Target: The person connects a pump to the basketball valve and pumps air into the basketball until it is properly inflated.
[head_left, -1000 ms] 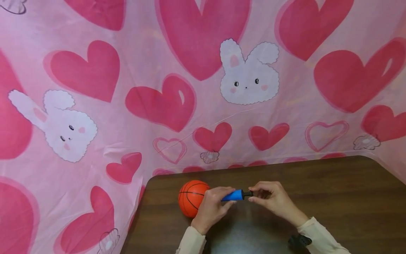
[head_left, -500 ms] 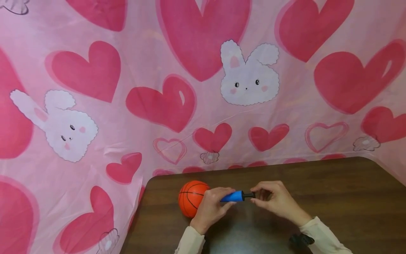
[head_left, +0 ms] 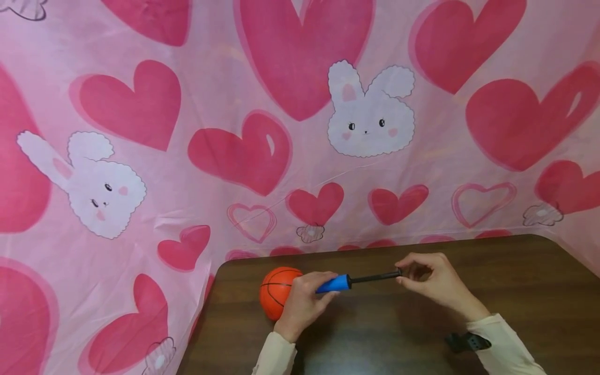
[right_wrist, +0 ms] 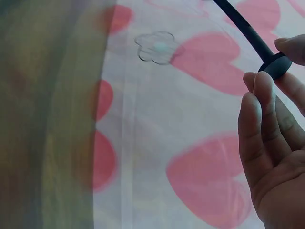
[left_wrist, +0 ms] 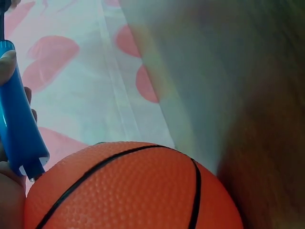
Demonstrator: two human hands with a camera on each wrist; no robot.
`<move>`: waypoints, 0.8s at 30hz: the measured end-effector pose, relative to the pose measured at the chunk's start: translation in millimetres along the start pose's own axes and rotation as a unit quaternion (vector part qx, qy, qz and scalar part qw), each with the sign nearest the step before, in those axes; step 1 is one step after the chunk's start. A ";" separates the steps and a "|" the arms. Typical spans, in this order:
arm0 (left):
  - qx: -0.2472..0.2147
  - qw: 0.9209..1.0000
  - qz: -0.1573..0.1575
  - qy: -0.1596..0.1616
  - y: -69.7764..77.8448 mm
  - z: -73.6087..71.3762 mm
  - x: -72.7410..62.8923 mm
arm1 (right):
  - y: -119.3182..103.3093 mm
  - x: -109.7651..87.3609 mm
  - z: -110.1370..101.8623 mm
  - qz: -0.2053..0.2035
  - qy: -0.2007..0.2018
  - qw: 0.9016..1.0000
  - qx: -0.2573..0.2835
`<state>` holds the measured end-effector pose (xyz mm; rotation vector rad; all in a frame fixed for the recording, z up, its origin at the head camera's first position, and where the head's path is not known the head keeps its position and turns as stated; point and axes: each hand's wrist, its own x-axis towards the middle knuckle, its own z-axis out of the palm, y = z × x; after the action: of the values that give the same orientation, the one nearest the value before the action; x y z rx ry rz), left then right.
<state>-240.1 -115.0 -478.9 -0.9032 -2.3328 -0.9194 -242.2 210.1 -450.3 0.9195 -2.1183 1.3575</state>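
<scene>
An orange toy basketball (head_left: 274,292) with black lines sits on the table at the left, partly hidden behind my left hand (head_left: 300,307). That hand grips the blue barrel of a hand pump (head_left: 335,284). In the left wrist view the barrel's lower end (left_wrist: 33,169) is close to the ball; whether it touches or enters the ball cannot be told. A long stretch of black plunger rod (head_left: 375,277) sticks out of the barrel to the right. My right hand (head_left: 438,281) pinches the round black knob (right_wrist: 276,66) at the rod's end between thumb and fingers.
The dark brown wooden table (head_left: 384,333) has rounded far corners. Behind it and to the left hangs a pink cloth (head_left: 347,172) printed with hearts and rabbits. A black strapped device (head_left: 469,342) is at the right wrist.
My right hand has moved right and slightly up, drawing the black rod much farther out of the blue barrel. The left hand and barrel have shifted slightly left.
</scene>
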 end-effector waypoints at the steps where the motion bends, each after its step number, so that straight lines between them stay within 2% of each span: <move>1: 0.001 1.000 -0.001 0.001 -0.2 -0.6 -0.1 | -0.1 0.0 -2.6 0.003 -0.001 1.000 0.000; 8: -0.001 1.000 -0.002 0.002 -0.7 -0.6 -0.3 | -1.3 1.4 -11.2 0.008 -0.019 1.000 0.001; 15: 0.002 1.000 -0.007 -0.001 0.0 1.9 -0.6 | -1.3 0.8 -12.4 0.009 -0.018 1.000 0.005; 20: -0.002 1.000 -0.008 0.007 2.3 4.2 -1.7 | -1.2 -0.2 -7.1 0.004 -0.017 1.000 0.022; 24: -0.012 1.000 0.004 0.010 4.6 7.8 -0.1 | -0.4 -0.6 3.1 -0.010 -0.024 0.999 0.045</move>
<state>-238.2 -106.8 -482.2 -0.9089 -2.3029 -0.9514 -241.6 207.3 -451.8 1.0174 -2.0922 1.4442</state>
